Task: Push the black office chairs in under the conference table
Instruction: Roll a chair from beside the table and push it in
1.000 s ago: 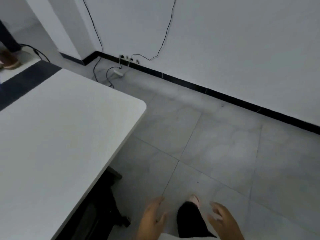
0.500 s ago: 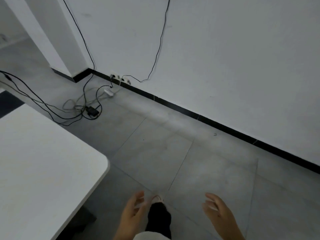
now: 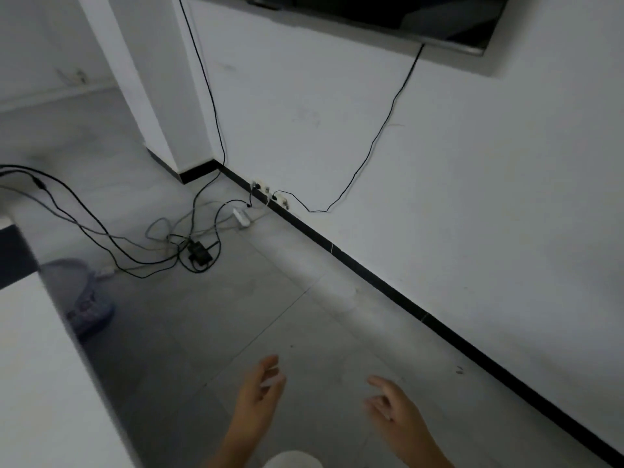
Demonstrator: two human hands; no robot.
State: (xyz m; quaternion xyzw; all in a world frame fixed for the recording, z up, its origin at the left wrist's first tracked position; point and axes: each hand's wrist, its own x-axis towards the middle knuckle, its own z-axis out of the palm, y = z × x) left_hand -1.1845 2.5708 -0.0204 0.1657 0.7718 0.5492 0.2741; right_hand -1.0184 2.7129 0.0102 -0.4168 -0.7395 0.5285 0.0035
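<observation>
While both hands hang in mid-air above the floor, each is spread loosely with its fingers apart and slightly curled, and neither has hold of anything. Left hand (image 3: 258, 396): palm turned inward, fingers (image 3: 270, 364) pointing away from the body. Right hand (image 3: 396, 408): palm turned toward the left one, fingers (image 3: 378, 383) softly bent. Both are bare, motion-blurred at the tips, and well apart from each other. A pale rounded fabric form (image 3: 292, 460) sits at the bottom edge between the forearms.

Beneath the hands lies a floor (image 3: 216, 332) of large, smooth grey tiles with thin straight joints and a faint matte sheen. To the left, the conference table (image 3: 40, 383) shows a smooth white top with a straight, blurred edge and a black band (image 3: 13, 258) across it. No black office chair can be made out in this view.

Just past the table edge stands a round, pale lilac bin (image 3: 89, 298) with latticed walls, blurred. Farther out, thin black and grey cables (image 3: 111, 244) loop loosely over the tiles around a small black rectangular adapter (image 3: 199, 253) and a white power strip (image 3: 241, 217). A glossy black skirting strip (image 3: 388, 285) runs along the foot of the plain white wall (image 3: 472, 197). White sockets (image 3: 270, 194) are set just above the skirting. A flat dark screen (image 3: 388, 11) is mounted high, one black cable (image 3: 381, 130) drooping from it. No writing is legible.
</observation>
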